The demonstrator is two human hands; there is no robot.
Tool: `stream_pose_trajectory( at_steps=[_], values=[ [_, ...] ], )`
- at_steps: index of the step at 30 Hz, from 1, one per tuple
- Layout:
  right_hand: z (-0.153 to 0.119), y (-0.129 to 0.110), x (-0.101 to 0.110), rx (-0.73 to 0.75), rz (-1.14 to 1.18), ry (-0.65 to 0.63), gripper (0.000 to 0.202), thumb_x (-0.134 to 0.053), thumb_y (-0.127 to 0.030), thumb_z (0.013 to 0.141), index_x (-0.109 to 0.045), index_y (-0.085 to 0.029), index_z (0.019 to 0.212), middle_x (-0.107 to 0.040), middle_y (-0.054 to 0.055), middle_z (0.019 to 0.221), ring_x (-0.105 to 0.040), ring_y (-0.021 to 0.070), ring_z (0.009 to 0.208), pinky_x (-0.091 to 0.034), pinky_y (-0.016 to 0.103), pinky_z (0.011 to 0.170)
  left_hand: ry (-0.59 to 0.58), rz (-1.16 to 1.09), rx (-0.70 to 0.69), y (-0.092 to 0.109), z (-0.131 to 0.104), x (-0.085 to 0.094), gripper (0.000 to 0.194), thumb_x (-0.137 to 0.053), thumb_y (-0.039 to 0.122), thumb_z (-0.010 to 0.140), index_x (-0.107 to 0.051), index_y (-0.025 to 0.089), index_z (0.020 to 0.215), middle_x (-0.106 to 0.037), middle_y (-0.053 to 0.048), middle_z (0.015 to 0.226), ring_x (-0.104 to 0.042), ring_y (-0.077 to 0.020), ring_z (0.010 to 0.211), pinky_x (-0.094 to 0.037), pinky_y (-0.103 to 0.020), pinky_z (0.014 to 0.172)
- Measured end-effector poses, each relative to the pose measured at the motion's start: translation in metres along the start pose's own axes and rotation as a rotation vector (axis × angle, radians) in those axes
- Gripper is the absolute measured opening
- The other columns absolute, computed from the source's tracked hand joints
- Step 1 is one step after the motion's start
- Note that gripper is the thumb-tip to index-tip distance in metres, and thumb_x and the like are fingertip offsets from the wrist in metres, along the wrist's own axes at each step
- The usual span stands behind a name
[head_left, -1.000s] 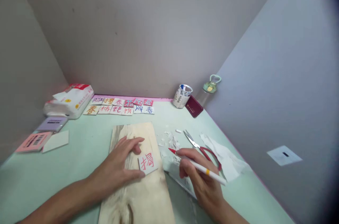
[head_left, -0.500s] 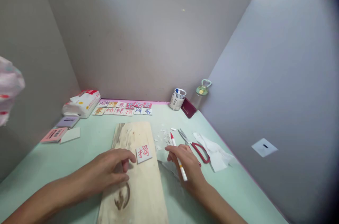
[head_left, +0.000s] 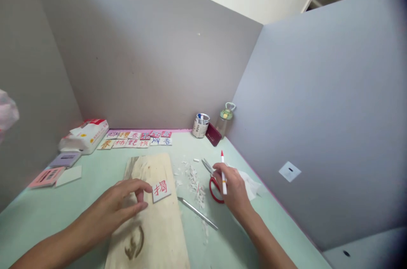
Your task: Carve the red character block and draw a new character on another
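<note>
My left hand (head_left: 127, 199) hovers at the left of a wooden board (head_left: 155, 235), thumb and fingers apart. Its index fingertip is at the left edge of a small white square tile (head_left: 161, 191) that lies on the board and bears a character in red line. In my right hand (head_left: 232, 184) is a white marker (head_left: 224, 175), its red tip pointing up and away from me. That hand is over red-handled scissors (head_left: 213, 191), hiding part of them. Between board and hand lies a slim silver craft knife (head_left: 199, 213), beside white shavings (head_left: 195, 184).
Two rows of lettered tiles (head_left: 136, 138) lie at the back, beside a tissue pack (head_left: 85, 135). Ink pads or cards (head_left: 47, 177) sit at left. A can (head_left: 200, 125), a dark red box (head_left: 213, 134) and a bottle (head_left: 224, 122) stand back right. Crumpled tissue (head_left: 251, 184) lies right.
My right hand has moved right, away from the board, with the marker turned more upright. The craft knife and more shavings now show. The view has shifted; my left hand stays by the tile.
</note>
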State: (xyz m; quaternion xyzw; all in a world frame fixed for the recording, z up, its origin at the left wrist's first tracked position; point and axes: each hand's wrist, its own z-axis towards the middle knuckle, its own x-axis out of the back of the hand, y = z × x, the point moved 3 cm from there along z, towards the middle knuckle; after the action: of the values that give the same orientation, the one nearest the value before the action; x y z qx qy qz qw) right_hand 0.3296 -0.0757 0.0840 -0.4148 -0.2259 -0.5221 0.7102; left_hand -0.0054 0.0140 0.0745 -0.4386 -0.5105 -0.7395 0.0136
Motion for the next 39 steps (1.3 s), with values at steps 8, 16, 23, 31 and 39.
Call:
stream_pose_trajectory(
  at_steps=[8, 16, 23, 31, 39],
  values=[
    [0.016, 0.045, 0.003, -0.132, -0.056, 0.045, 0.019, -0.049, -0.032, 0.105, -0.063, -0.020, 0.109, -0.071, 0.004, 0.087, -0.066, 0.0218, 0.076, -0.052, 0.035, 0.071, 0.107, 0.037, 0.030, -0.013, 0.004, 0.023, 0.039, -0.063, 0.062, 0.088, -0.074, 0.034, 0.111, -0.074, 0.000, 0.099, -0.070, -0.0278, 0.107, -0.052, -0.026, 0.086],
    [0.067, 0.019, -0.064, 0.039, -0.027, -0.227, 0.025, -0.066, -0.036, 0.102, -0.066, -0.016, 0.118, -0.068, 0.007, 0.117, -0.068, 0.0220, 0.100, -0.059, 0.042, 0.088, 0.063, 0.003, 0.026, -0.003, 0.003, 0.011, 0.034, -0.058, 0.057, 0.092, -0.073, 0.033, 0.111, -0.072, 0.000, 0.095, -0.069, -0.0269, 0.103, -0.051, -0.029, 0.091],
    [0.071, -0.022, -0.068, 0.015, 0.260, -0.242, 0.016, -0.064, -0.032, 0.101, -0.064, -0.016, 0.102, -0.067, 0.002, 0.096, -0.067, 0.0184, 0.085, -0.057, 0.036, 0.079, 0.033, -0.133, 0.000, 0.014, 0.008, -0.007, 0.026, -0.058, 0.047, 0.094, -0.073, 0.029, 0.104, -0.072, -0.003, 0.096, -0.068, -0.0281, 0.100, -0.051, -0.035, 0.092],
    [0.030, -0.107, -0.033, -0.038, 0.783, -0.272, 0.007, -0.066, -0.022, 0.093, -0.059, -0.022, 0.095, -0.066, -0.001, 0.085, -0.063, 0.0144, 0.073, -0.051, 0.025, 0.069, -0.066, -0.757, 0.107, 0.024, 0.025, -0.040, 0.045, -0.067, 0.059, 0.093, -0.060, 0.031, 0.127, -0.071, -0.006, 0.125, -0.064, -0.0258, 0.121, -0.046, -0.038, 0.107],
    [0.029, -0.112, -0.012, 0.078, 0.827, -0.262, 0.023, -0.055, -0.040, 0.106, -0.069, -0.025, 0.114, -0.069, 0.006, 0.100, -0.063, 0.0195, 0.086, -0.050, 0.033, 0.080, -0.015, -0.794, 0.181, 0.018, 0.026, -0.038, 0.040, -0.071, 0.061, 0.086, -0.071, 0.022, 0.092, -0.068, -0.001, 0.079, -0.064, -0.0208, 0.082, -0.048, -0.030, 0.080]
  ],
)
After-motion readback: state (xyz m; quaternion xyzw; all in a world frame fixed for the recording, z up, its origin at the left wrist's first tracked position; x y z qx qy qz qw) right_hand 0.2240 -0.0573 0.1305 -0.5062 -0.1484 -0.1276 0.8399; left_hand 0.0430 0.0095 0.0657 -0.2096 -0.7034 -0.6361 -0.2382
